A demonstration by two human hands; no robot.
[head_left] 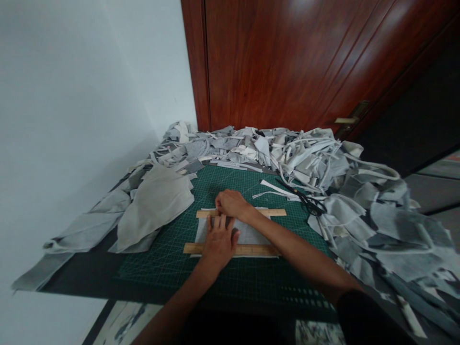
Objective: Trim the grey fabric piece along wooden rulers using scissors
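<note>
On a green cutting mat (pixel 168 258) lies a light grey piece of fabric (pixel 251 233). Two wooden rulers rest across it: a far ruler (pixel 276 212) along its top edge and a near ruler (pixel 251 249) along its bottom edge. My left hand (pixel 218 239) is flat with fingers spread, its fingertips at the far ruler and its palm over the near one. Curled at the far ruler's left part, my right hand (pixel 232 203) is closed. Whatever it may grip is hidden by the fingers.
Black scissors (pixel 309 203) lie on the mat's right side by thin white fabric strips (pixel 275 189). Heaped grey and white scraps (pixel 316 153) line the back and right. Larger grey cloth pieces (pixel 154 206) lie left. A wall and a wooden door (pixel 273 67) stand behind.
</note>
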